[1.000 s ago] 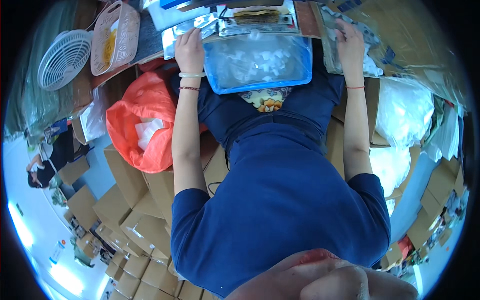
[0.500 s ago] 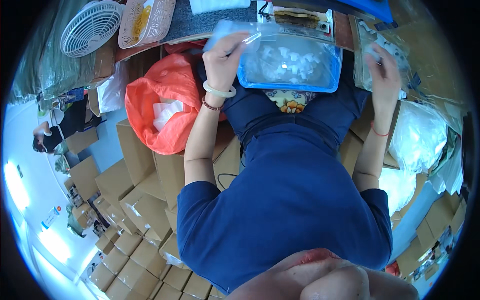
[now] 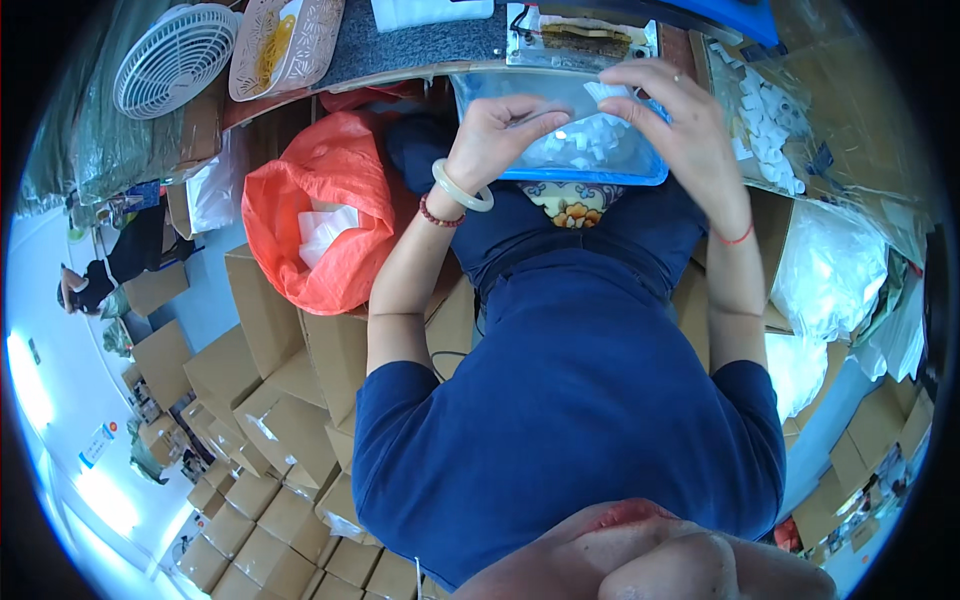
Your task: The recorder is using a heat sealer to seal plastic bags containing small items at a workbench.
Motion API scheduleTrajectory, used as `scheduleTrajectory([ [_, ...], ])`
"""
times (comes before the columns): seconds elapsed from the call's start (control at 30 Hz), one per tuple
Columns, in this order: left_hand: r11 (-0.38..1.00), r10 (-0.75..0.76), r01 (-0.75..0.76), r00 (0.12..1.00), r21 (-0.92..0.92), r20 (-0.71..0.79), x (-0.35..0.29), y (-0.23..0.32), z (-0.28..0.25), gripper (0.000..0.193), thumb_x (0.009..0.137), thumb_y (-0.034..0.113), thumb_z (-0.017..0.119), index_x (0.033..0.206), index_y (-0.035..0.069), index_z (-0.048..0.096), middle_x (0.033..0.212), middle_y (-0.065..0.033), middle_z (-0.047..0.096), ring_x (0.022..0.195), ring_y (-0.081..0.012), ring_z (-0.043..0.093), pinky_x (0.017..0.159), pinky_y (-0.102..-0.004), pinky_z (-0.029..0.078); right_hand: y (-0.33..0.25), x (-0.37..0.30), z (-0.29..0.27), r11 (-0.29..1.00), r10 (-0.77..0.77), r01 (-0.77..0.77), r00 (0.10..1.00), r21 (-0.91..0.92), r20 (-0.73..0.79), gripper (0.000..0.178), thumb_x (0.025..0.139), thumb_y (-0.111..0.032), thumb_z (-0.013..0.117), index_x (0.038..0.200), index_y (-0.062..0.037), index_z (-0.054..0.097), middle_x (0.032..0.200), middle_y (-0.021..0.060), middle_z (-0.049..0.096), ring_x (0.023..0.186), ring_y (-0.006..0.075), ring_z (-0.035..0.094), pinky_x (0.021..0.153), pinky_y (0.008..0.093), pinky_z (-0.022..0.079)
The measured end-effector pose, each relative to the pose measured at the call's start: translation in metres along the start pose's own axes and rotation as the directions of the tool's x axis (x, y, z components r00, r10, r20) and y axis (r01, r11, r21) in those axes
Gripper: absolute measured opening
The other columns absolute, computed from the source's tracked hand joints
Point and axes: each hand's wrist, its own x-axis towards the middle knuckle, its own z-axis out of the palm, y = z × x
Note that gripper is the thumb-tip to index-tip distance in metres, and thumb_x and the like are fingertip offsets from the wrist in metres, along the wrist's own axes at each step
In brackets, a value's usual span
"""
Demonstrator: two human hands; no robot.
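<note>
Over the blue tray (image 3: 640,180), my left hand (image 3: 490,135) pinches a clear plastic bag (image 3: 548,112) between thumb and fingers. Opposite it, my right hand (image 3: 678,115) grips a small white ribbed piece (image 3: 603,91), held close to the bag. Its exact kind is too small to tell. Beneath both hands, several small white pieces (image 3: 590,142) lie in the tray on my lap. A carton to the right holds more white plastic pieces (image 3: 768,120).
A metal-framed device (image 3: 580,40) sits at the worktable's edge. To its left are a patterned basket (image 3: 320,45) and a white fan (image 3: 172,62). An open red sack (image 3: 270,225) stands at my left, with cardboard boxes (image 3: 285,515) behind. Clear bags (image 3: 830,265) hang at right.
My right hand has come from the right-hand carton to the tray with a white piece. My left hand has moved right and slightly down, still holding the plastic bag.
</note>
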Motion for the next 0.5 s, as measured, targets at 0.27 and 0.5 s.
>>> scheduleTrajectory([
  [0.27,0.885,-0.224,0.370,0.871,-0.284,0.438,0.030,-0.029,0.002,0.024,0.096,0.016,0.063,0.111,-0.003,0.068,0.101,-0.0144,0.073,0.094,-0.0223,0.071,0.077,-0.0325,0.058,0.048,0.004,0.002,0.949,0.316,-0.316,0.947,-0.010,0.061,0.034,0.093,-0.026,0.065,0.121,-0.0061,0.064,0.108,0.0114,0.069,0.098,0.0212,0.066,0.084,0.0323,0.050],
  [0.5,0.650,-0.338,0.432,0.901,-0.625,0.271,0.074,-0.028,0.005,0.023,0.095,0.015,0.064,0.110,-0.001,0.065,0.104,-0.0127,0.071,0.102,-0.0283,0.069,0.080,-0.0360,0.059,0.066,-0.052,-0.045,0.586,0.416,-0.596,0.803,-0.549,-0.427,0.032,0.094,-0.022,0.062,0.123,-0.0082,0.061,0.115,0.0134,0.066,0.103,0.0295,0.064,0.084,0.0399,0.051],
])
